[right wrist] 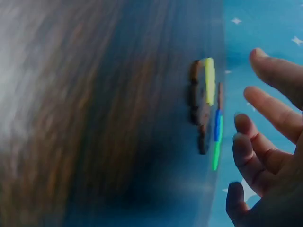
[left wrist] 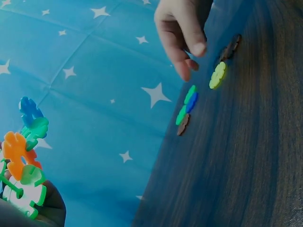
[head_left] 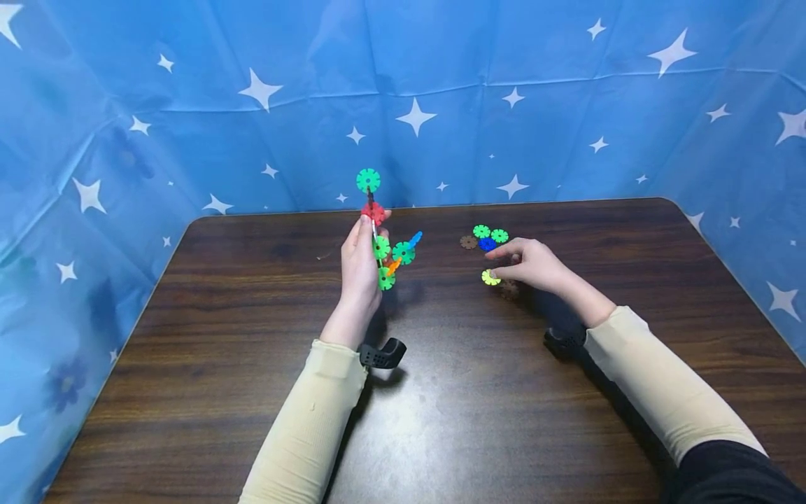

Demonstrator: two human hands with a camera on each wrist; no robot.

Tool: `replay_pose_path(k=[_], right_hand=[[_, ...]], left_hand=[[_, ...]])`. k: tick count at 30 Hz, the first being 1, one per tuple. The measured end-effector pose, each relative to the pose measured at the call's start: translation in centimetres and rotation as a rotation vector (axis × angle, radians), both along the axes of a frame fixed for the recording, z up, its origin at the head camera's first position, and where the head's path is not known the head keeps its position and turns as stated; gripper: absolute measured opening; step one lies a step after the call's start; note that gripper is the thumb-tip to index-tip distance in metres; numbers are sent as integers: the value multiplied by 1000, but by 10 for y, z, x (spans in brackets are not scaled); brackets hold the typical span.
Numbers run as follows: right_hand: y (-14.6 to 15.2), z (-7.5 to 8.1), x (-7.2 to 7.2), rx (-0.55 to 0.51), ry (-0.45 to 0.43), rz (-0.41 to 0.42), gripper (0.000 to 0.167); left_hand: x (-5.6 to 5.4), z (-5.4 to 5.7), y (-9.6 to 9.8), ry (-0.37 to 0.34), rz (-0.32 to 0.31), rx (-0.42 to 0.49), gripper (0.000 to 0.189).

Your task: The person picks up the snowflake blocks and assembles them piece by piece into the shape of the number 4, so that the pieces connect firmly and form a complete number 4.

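My left hand (head_left: 359, 276) grips a chain of linked plastic snowflake discs held up over the table. A green disc (head_left: 368, 180) tops the chain, above a red disc (head_left: 374, 213) by the thumb. Lower down are several green discs, an orange disc (left wrist: 18, 153) and a blue disc (left wrist: 31, 110). Over the loose discs hovers my right hand (head_left: 532, 264), its fingers loosely bent and apart from each other in the right wrist view, with nothing between them. Nearest to it lies a yellow disc (head_left: 488, 278), beside brown discs (right wrist: 195, 92) partly hidden under the hand in the head view.
Behind the yellow disc a small group lies flat: a blue disc (head_left: 486, 244), two green ones and a brown disc (head_left: 468, 242). The dark wooden table (head_left: 252, 364) ends at a blue star-patterned cloth (head_left: 453, 154) at the back and sides. Each wrist wears a black band.
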State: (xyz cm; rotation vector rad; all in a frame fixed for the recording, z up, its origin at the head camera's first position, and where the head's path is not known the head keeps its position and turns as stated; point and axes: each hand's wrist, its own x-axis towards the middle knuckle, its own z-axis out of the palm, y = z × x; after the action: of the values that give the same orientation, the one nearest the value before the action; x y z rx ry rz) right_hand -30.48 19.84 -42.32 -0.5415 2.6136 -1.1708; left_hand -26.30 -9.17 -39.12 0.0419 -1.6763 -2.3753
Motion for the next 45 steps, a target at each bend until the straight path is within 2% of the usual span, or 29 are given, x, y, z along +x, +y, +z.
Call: replay_pose_path(k=[3,8,14,23,29,34,37,40,45], right_hand=[[3,-7,-4,183,116,32,38],[-1,-10,-4,393,220,77,43],[-6,-8,-4,410,242,107,36],[-12,-6,-8,356,207,97,25],[-19,1,-10,245,160,158,12],[-28,23,-13,80,128,150,16],[-39,39,-13,-71,128,112,22],[-54,52,-10,-265,97,58,23],[-80,57,-5,-590,33,-41,24]], left_hand=[[1,0,-1,-14,10,-14,42],[2,0,-1,-2,4,-8,41],[2,1,-1,17,2,-2,39],[2,4,1,13,-1,-11,42],[2,1,1,1,-4,-2,44],[2,1,0,-1,-11,-3,44],[1,1,-1,6,-16,-1,43],[1,1,-1,11,-17,0,43],[2,0,-1,-1,-9,6,45]])
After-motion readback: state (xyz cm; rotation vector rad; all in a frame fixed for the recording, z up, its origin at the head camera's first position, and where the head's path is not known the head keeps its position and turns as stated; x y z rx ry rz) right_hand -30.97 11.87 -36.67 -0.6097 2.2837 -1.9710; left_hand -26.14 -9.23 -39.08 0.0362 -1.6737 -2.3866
